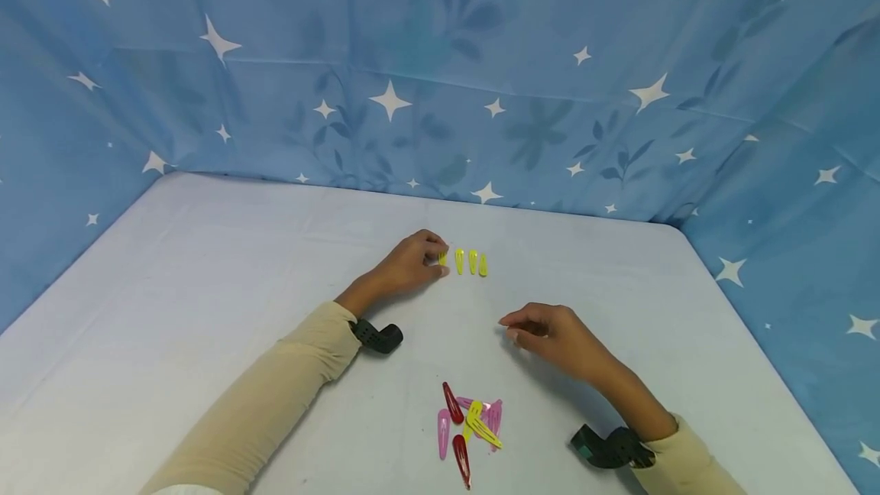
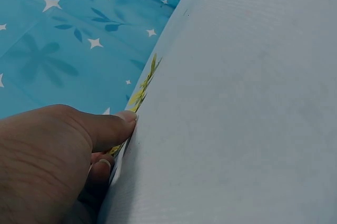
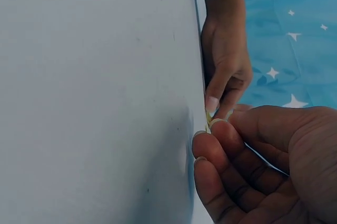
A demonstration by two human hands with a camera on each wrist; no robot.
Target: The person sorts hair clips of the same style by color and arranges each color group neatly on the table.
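My left hand (image 1: pixel 415 260) is at the far part of the table, thumb and fingers at both ends of a yellow snap hair clip (image 1: pixel 442 258). Several more yellow hair clips (image 1: pixel 472 261) stand in a row just right of it. In the left wrist view the thumb hides part of the held clip (image 2: pixel 114 150). My right hand (image 1: pixel 560 334) hovers to the right of the row and nearer me, fingers loosely bent with nothing between them. Below, a loose pile holds a yellow hair clip (image 1: pixel 485 431), red clips (image 1: pixel 461 458) and pink clips (image 1: pixel 443 434), some overlapping.
A white cloth covers the table (image 1: pixel 241 289). Blue curtain (image 1: pixel 412 37) with white stars hangs behind its far edge and along the sides. Dark wrist cameras sit on the left wrist (image 1: pixel 378 337) and right wrist (image 1: pixel 608 449).
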